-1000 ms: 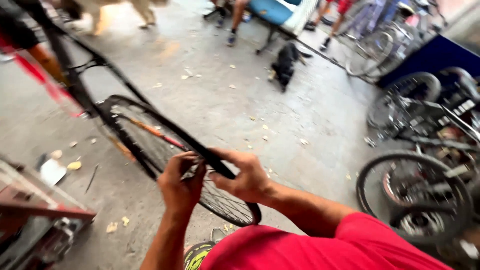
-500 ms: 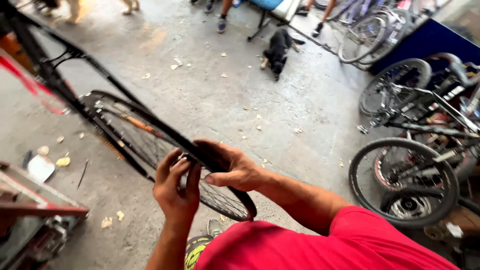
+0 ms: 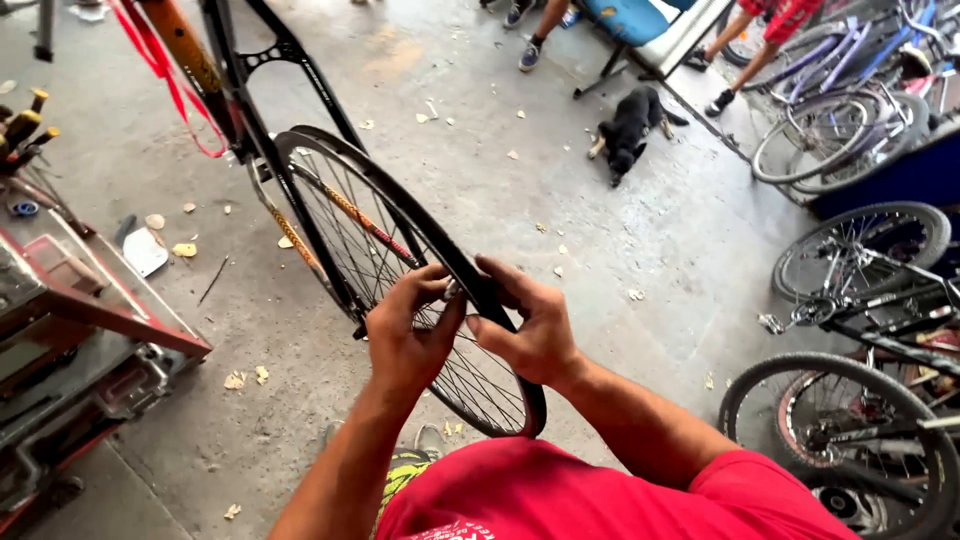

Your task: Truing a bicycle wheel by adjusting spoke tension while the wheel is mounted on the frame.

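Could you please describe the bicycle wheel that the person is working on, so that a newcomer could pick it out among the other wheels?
Start at the upturned bicycle frame in the middle of the concrete floor. The wheel is mounted in it, with a black rim and thin spokes, and the left hand and right hand both pinch its rim. Unlike the tyred wheels parked on the right, it carries no tyre.

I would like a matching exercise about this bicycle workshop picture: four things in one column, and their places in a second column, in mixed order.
Things:
1. bicycle wheel
2. black dog
3. blue chair
4. left hand

Places:
A. lying on the concrete floor, upper middle
B. at the top edge, beside people's legs
C. on the wheel rim, facing the right hand
D. mounted in the hanging bicycle frame

Pairs: 1-D, 2-A, 3-B, 4-C
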